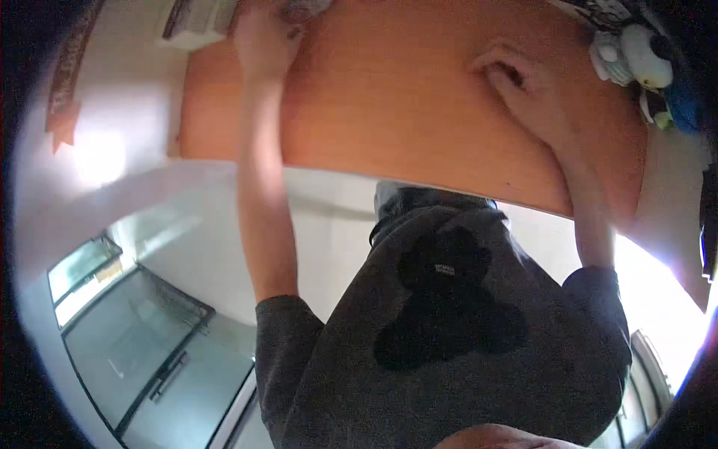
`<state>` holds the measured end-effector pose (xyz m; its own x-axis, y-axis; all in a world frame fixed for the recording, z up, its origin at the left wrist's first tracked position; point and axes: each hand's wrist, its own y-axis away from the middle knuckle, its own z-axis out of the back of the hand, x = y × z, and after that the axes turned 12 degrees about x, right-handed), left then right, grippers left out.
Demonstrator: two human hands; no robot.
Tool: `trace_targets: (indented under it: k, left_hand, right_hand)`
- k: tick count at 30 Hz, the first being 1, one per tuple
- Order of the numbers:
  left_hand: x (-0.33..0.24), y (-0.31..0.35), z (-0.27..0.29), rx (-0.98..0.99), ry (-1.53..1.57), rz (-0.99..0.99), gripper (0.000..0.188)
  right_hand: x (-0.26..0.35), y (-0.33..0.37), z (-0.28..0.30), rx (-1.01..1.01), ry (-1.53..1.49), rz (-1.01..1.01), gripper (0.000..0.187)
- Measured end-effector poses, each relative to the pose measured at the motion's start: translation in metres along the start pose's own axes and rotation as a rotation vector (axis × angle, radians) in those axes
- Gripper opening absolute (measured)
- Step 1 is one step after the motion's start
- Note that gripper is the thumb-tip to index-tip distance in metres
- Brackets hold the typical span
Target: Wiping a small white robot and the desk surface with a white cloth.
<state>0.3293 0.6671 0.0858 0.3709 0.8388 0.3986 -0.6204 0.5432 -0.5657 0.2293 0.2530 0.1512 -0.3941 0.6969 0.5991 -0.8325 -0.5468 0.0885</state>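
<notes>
1. Orange wooden tabletop point(404, 97) is filling the upper middle of the head view, its near edge curving from left to lower right, with a pale floor showing below it.
2. The person's left hand point(263, 34) is reaching to the far left end of the tabletop, fingers spread and bent down, pressing on a grey patterned thing point(303, 9) at the top edge; whether it is gripping that thing cannot be told, since the picture cuts it off.
3. The grey patterned thing is lying just beyond and to the right of the left hand, touching its fingertips, at the far rim of the table.
4. The right hand point(523, 86) is lying on the tabletop toward the right, fingers curled loosely under the palm, holding nothing that shows.
5. A white soft toy point(636, 56) is sitting at the right far corner of the table, near the right hand but apart from it, beside something blue point(682, 101).
6. A white flat package or book point(196, 22) is lying at the far left corner, just left of the left hand.
7. The person's grey shirt point(449, 337) is carrying a black bear-shaped patch point(449, 299) with a small pale label in its head.
8. Glass doors with dark frames point(134, 337) are standing at lower left.
</notes>
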Motion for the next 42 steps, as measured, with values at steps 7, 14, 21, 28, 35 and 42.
trace_targets:
  k: [7,14,21,28,35,42]
  left_hand:
    - [-0.184,-0.087,0.097,0.526,1.127,0.218,0.027]
    - [-0.191,-0.021,0.194,0.477,1.222,0.145,0.034]
    - [-0.184,-0.026,0.168,0.304,1.609,0.468,0.038]
    - [-0.135,-0.034,0.124,-0.133,1.498,1.035,0.029]
    - [-0.144,-0.015,0.092,-0.051,1.459,0.854,0.022]
    - [-0.156,-0.051,0.120,0.042,1.532,0.869,0.020]
  right_hand:
    - [-0.053,0.022,-0.013,-0.117,-0.304,0.014,0.018]
    - [-0.020,0.015,0.015,-0.163,-0.050,0.371,0.025]
    - [0.006,0.029,0.015,0.010,0.030,0.280,0.029]
    - [-0.039,0.043,0.084,-1.048,0.431,0.216,0.024]
    - [-0.075,0.044,0.154,-1.653,0.511,0.075,0.027]
    - [-0.097,0.036,0.161,-1.479,0.568,0.044,0.023]
